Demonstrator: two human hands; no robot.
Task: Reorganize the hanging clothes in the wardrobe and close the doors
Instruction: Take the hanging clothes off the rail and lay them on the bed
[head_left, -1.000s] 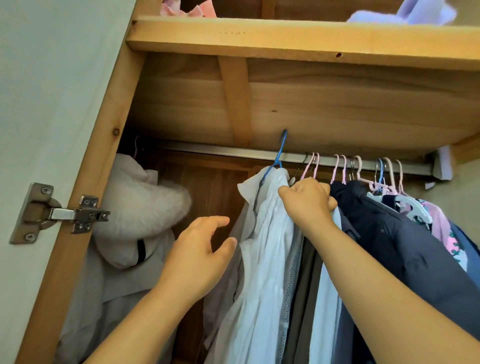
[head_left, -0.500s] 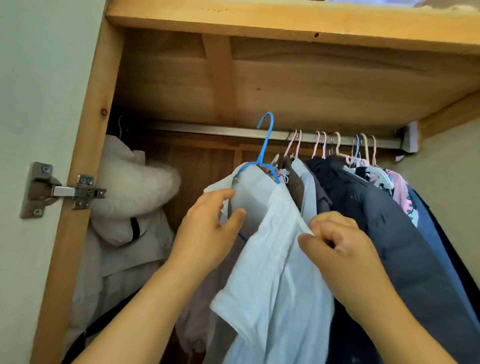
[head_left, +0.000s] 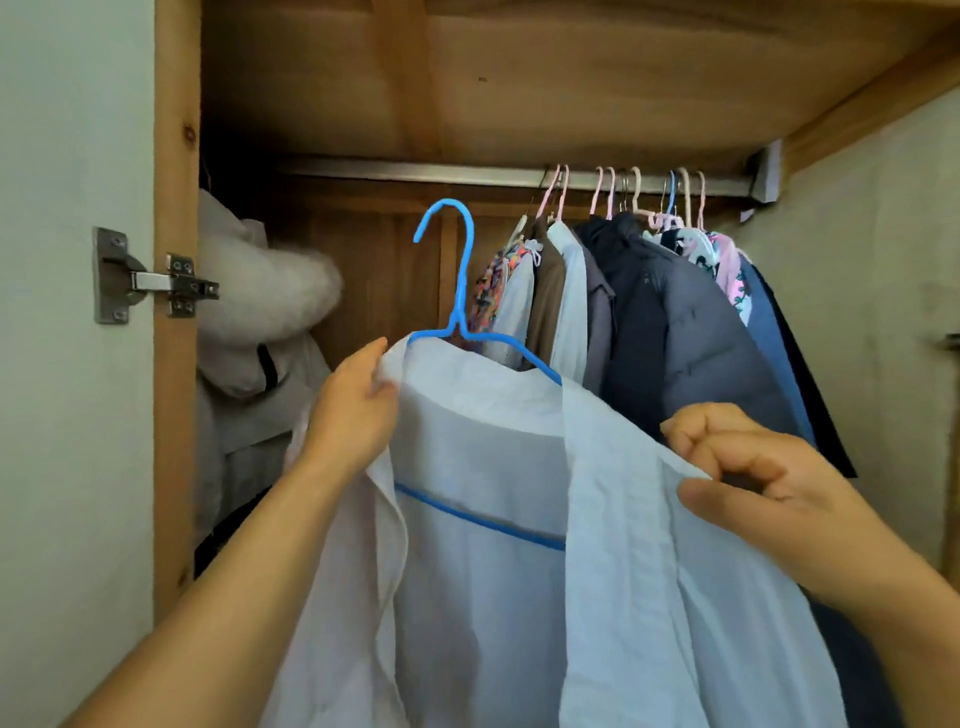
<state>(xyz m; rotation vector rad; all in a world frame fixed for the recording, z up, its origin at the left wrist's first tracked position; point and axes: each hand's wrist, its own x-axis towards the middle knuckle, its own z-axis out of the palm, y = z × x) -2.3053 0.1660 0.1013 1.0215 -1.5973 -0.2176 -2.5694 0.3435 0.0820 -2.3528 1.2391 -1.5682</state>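
Overhead, the wardrobe (head_left: 176, 364) stands open around us, its wooden frame and shelf filling most of what we see, with a metal hinge (head_left: 150, 278) on the left upright showing that a door is swung out of view. Across the back runs the hanging rail (head_left: 415, 171), bare along its left and middle stretch. At its right end we see the crowded clothes (head_left: 675, 322): a dark padded jacket, a brown piece, white and patterned pieces, all bunched close on pink and pale hangers. At the far left a white fluffy coat (head_left: 260, 301) hangs apart from that bunch.

In front of all this we hold the pale blue shirt (head_left: 493, 519), off the rail and well below it. It sits draped on the blue hanger (head_left: 460, 291), whose hook points up into free air, touching nothing. Our left hand (head_left: 353, 410) grips the shirt's left shoulder, fingers curled round the cloth edge. Our right hand (head_left: 753, 483) pinches the right front edge of the shirt between thumb and fingers.

We judge the work to be in its middle: one garment is out and being straightened on its hanger, and nothing is yet rehung. What is left, as far as we can tell, is to settle the shirt, hook it onto the bare part of the rail, sort the bunch on the right, and shut the doors, which are not closed yet.
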